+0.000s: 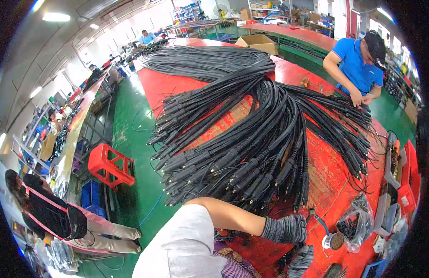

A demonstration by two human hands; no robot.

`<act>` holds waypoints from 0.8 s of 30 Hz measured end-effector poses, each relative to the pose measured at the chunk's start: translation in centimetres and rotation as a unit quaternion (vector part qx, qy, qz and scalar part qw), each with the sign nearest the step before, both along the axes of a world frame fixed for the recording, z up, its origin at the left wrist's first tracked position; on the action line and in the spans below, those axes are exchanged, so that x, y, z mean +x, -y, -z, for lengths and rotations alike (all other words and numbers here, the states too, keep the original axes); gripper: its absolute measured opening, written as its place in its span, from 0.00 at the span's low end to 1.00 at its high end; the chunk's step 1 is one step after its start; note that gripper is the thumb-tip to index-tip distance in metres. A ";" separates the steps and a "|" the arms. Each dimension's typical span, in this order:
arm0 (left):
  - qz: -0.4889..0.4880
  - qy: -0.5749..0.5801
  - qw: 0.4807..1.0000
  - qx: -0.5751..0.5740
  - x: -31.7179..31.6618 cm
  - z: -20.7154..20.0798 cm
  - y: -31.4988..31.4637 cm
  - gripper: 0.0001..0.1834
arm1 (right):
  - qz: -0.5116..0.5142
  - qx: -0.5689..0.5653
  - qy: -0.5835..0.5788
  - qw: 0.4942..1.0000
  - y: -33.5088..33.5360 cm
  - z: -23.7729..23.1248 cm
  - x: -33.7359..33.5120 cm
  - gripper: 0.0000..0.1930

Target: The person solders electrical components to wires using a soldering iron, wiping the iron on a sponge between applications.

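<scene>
On red table [326,171]: black cables [251,139] fanned, connector ends toward gloved left hand [286,228] (grip unclear); right hand [301,259] likewise.

Left arm: we see it enter from the lower edge, white short sleeve, bare forearm stretched to the right.
Left hand [285,229]: in a grey knit glove, fingers curled downward; we cannot tell whether it grips anything.
Right hand [300,260]: also grey-gloved, lying just below the left hand, mostly out of view; grip state unreadable.
Right arm: hidden from us.
</scene>
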State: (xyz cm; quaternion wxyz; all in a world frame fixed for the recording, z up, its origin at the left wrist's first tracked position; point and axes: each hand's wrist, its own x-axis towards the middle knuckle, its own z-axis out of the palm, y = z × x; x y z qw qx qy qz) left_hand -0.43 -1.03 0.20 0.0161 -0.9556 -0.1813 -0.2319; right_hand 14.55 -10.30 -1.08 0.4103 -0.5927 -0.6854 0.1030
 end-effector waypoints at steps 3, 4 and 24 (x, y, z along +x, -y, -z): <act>0.012 -0.035 0.960 -0.278 -0.7 -0.9 -0.3 0.08 | 0.008 -0.014 -0.038 0.999 -0.1 -0.2 -0.1 0.10; 0.018 -0.112 0.956 -0.272 -0.4 -0.2 -0.4 0.10 | 0.003 0.051 0.009 0.999 -0.4 0.4 -0.1 0.10; -0.040 0.031 0.997 -0.059 -0.5 0.7 0.8 0.06 | 0.020 0.032 -0.005 0.999 0.2 1.0 -0.3 0.17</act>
